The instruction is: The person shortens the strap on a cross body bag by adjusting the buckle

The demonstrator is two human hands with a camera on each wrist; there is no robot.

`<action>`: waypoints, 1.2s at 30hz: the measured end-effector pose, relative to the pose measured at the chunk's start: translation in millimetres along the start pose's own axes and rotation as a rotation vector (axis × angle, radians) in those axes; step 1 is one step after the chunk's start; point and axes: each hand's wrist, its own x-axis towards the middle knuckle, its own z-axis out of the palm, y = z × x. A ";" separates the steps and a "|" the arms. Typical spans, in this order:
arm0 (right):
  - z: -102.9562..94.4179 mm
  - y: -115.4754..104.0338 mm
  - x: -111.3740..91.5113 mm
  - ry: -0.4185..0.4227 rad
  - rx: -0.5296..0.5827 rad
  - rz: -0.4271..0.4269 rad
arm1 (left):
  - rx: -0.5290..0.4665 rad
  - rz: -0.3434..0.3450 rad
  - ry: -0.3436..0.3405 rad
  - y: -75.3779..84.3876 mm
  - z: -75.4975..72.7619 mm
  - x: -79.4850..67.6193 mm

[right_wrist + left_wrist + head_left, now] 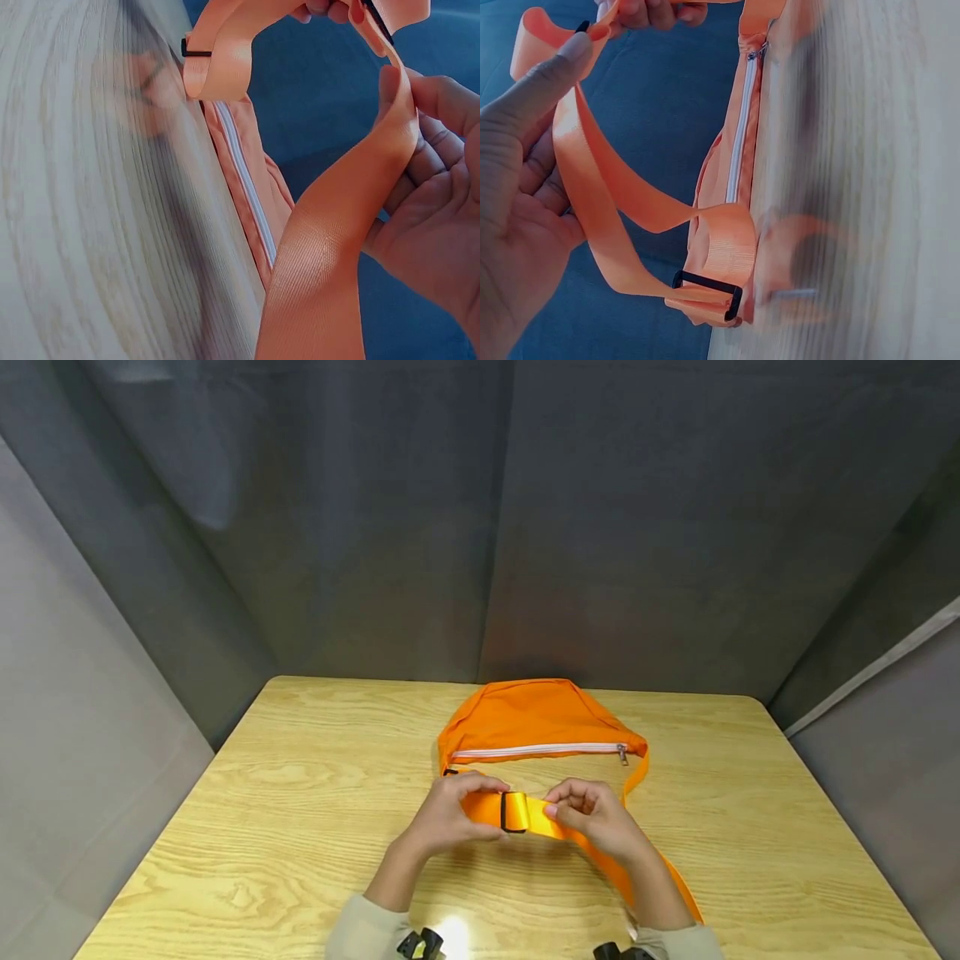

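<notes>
An orange waist bag (547, 714) with a white zipper (540, 749) lies near the table's back edge. Its orange strap (543, 818) is lifted off the table between both hands. The left hand (453, 814) pinches the strap beside a black slide buckle (503, 812), thumb below and fingers above in the head view. To the buckle's right, the right hand (596, 818) pinches the strap between thumb and fingers. A second black buckle (707, 289) joins the strap near the bag's left end. The strap's far run passes partly behind the right forearm.
The wooden table (300, 793) has light grain and rounded back corners. Dark grey fabric (375, 527) hangs right behind it, with paler panels on the left and right sides. A metal zipper pull (622, 754) hangs at the bag's right end.
</notes>
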 end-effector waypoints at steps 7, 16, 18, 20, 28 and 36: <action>7.0 0.3 3.3 0.007 0.027 -0.027 | 0.001 -0.008 -0.022 -0.8 2.7 0.2; 5.8 0.3 -1.3 0.014 0.005 0.009 | 0.019 0.031 -0.011 -2.3 2.4 -1.4; 5.4 0.5 -1.5 0.018 0.000 0.004 | 0.020 0.044 -0.005 -2.6 2.0 -1.2; 6.1 0.1 -0.8 0.021 -0.004 0.003 | 0.018 0.048 -0.007 -2.6 1.6 -1.0; 12.3 -4.1 -1.1 -0.008 -0.037 0.005 | 0.027 0.020 -0.005 -1.9 -0.8 -1.8; 28.3 -8.8 1.2 -0.026 -0.267 -0.128 | 0.009 0.037 0.016 -2.9 -3.1 -2.8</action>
